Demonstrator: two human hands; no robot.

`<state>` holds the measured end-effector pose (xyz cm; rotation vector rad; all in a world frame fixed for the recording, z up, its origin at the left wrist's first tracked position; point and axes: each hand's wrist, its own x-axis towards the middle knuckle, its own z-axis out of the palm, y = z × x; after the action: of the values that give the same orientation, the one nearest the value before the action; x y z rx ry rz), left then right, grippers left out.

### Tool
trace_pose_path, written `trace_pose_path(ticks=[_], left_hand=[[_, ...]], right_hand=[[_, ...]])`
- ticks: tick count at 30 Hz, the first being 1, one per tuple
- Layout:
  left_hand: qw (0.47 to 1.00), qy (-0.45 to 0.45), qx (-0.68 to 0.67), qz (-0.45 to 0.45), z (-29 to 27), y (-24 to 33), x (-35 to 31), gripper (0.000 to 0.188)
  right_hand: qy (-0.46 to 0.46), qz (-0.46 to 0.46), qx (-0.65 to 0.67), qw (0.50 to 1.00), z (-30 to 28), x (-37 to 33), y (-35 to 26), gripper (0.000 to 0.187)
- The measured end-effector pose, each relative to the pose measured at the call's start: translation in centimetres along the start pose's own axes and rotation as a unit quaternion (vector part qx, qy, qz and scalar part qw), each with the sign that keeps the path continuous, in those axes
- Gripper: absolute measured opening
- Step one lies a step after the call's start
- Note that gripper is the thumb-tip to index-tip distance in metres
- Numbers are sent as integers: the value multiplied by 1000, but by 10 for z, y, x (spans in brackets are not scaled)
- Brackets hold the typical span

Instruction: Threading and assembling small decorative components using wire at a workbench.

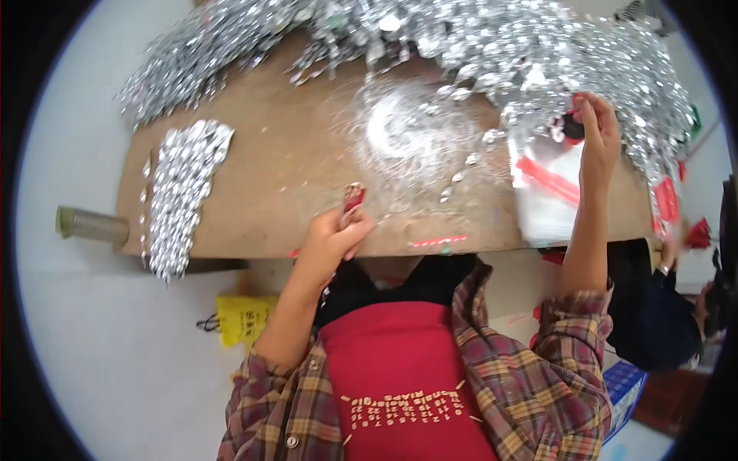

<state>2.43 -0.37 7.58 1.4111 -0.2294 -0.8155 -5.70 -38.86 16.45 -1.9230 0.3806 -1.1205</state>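
Observation:
My left hand (332, 242) is closed around a small red piece with a gold-patterned top (354, 197), held upright over the table's near edge. At the right, my right hand (600, 137) is raised with its fingers pinched together. A bit of red shows at those fingertips, too small to name. Just beside them is a dark round thing with red at its edge (573, 127). Strands of shiny silver beads (530, 73) hang or lie close by. Below this hand lies a clear plastic bag with a red stripe (547, 211).
Silver bead strands (231, 58) heap along the far edge of the brown table (269, 184). A tangle of clear thread (415, 127) lies mid-table. More silver strands (184, 192) hang over the left front edge, near a metal tube (96, 224). Another person (653, 315) works at the right.

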Motion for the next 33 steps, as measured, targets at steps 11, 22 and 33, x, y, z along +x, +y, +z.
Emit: trace_pose_path(ticks=[11,22,33], left_hand=[[998,-33,21,51,18,38,-25,7],[993,-92,-34,70,27,28,-28,20],[981,-133,-44,135,36,25,-31,44]], right_hand=[[-397,94,155,900,120,-179,-84,18],[-323,91,155,929,103,-178,-94,4],[-250,131,253,925,96,-166,-114,6]])
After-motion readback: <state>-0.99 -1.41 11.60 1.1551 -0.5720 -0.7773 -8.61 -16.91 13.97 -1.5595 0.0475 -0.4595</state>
